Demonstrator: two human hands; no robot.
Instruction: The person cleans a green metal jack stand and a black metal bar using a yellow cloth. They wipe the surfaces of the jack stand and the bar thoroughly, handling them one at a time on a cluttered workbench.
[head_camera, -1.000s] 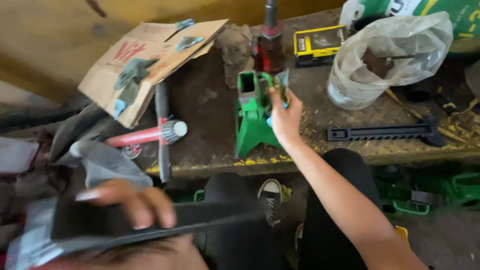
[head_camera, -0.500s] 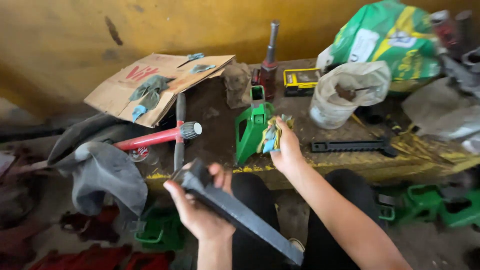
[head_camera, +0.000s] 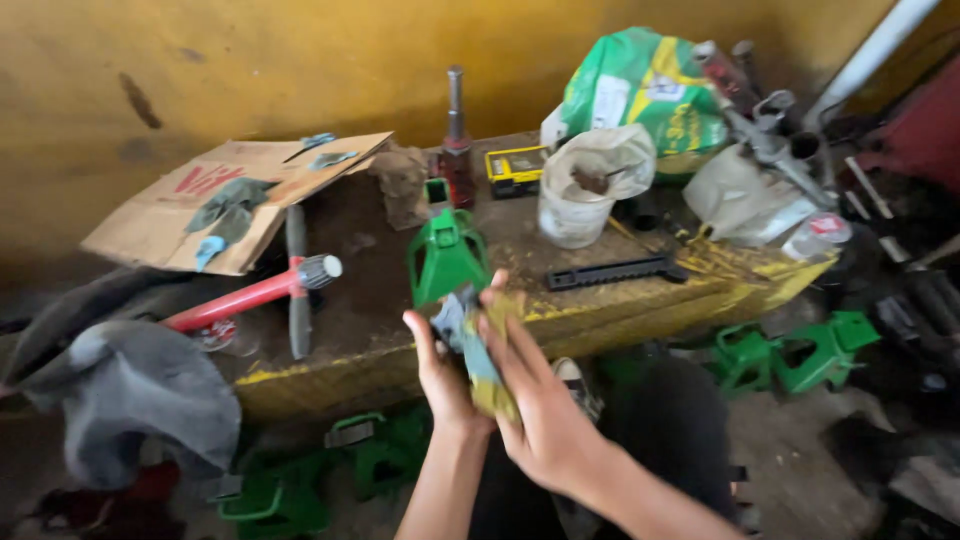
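Both hands were pressed around a crumpled rag (head_camera: 478, 360), the left hand (head_camera: 440, 375) beneath and the right hand (head_camera: 545, 410) over it. They were just in front of a green stand (head_camera: 446, 258) on the tabletop (head_camera: 380, 335).

Both hands meet in front of the bench: the left hand (head_camera: 440, 375) and the right hand (head_camera: 540, 410) press a crumpled cloth (head_camera: 478, 350) between them. Just beyond stands a green jack stand (head_camera: 445, 255) on the dirty yellow-edged bench (head_camera: 640, 310). To the left lie a red tool (head_camera: 250, 295) and torn cardboard (head_camera: 170, 215); to the right, a black bar (head_camera: 615, 272) and a white bag (head_camera: 590, 190).
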